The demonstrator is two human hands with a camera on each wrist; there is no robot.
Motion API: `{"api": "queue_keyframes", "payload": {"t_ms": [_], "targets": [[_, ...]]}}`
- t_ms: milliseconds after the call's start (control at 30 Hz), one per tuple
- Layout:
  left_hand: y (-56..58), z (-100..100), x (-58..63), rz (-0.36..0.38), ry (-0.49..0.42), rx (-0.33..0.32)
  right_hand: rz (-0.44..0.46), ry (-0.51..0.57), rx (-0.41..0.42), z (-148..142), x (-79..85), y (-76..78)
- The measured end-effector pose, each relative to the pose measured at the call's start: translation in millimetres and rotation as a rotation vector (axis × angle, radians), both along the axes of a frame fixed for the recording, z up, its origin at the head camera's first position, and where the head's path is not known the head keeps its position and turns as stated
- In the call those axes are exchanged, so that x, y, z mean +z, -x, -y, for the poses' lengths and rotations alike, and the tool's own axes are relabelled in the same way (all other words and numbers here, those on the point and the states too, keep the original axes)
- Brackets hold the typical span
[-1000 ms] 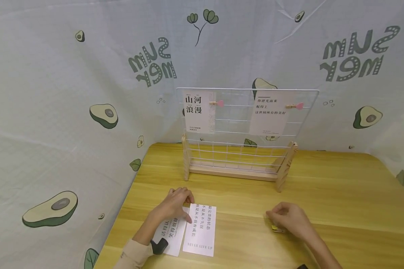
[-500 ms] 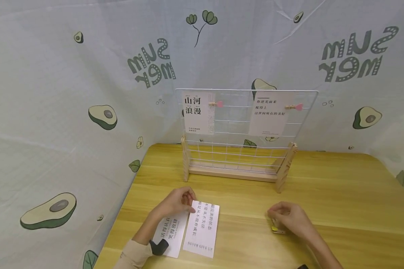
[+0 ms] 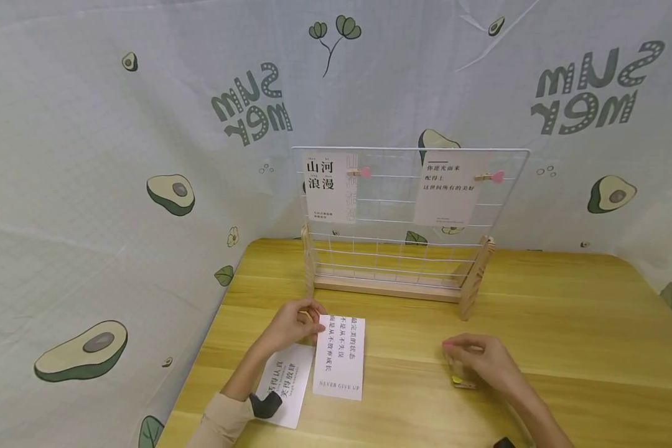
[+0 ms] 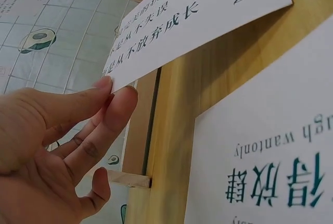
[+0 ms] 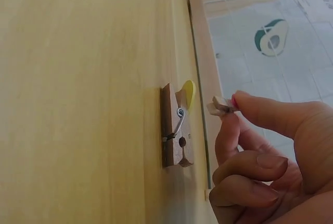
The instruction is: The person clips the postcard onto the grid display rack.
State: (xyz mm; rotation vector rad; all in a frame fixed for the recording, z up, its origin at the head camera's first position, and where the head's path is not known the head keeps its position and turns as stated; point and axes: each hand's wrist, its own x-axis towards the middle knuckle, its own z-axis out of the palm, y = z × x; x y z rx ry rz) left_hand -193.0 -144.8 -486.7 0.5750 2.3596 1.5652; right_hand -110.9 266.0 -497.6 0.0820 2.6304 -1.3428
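My left hand (image 3: 292,325) pinches the upper left corner of a white text card (image 3: 340,364) between thumb and forefinger. In the left wrist view that card (image 4: 182,23) is tilted, its pinched end raised off the table. A second text card (image 3: 292,379) lies flat beneath my left wrist. My right hand (image 3: 484,361) pinches a small wooden clothespin (image 5: 220,106) with a touch of pink at the thumb; the fingers hide much of it. Just beside that hand a wooden clothespin with a yellow piece (image 5: 178,130) rests on the table.
A white wire grid rack (image 3: 394,252) on a wooden stand is at the back of the wood-grain table (image 3: 565,311). Pink-headed clothespins (image 3: 490,177) hold a left card (image 3: 327,199) and a right card (image 3: 445,202) on it. A printed curtain (image 3: 117,249) hangs behind.
My left hand has moved up and slightly right toward the rack, drawing the pinched card away from the card lying flat. My right hand has hardly moved; a bit of pink now shows at its fingertips.
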Motion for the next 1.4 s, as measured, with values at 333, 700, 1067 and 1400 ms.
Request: {"api": "queue_keyframes", "payload": {"t_ms": [333,700,1067,1400], "targets": [[6.2,-4,10.3,-0.034,-0.056,0.073,0.028,0.031,-0.010,0,0.6,2.9],[12.5,-11,16.0,-0.049,-0.271,0.260,0.010,0.065,0.005,5,4.6,3.2],[19.3,-17,20.6,-0.065,-0.456,0.413,0.015,0.076,0.010,5,2.7,5.0],[21.6,-25,23.4,-0.034,-0.606,0.536,-0.022,0.043,0.012,11,3.7,7.3]]}}
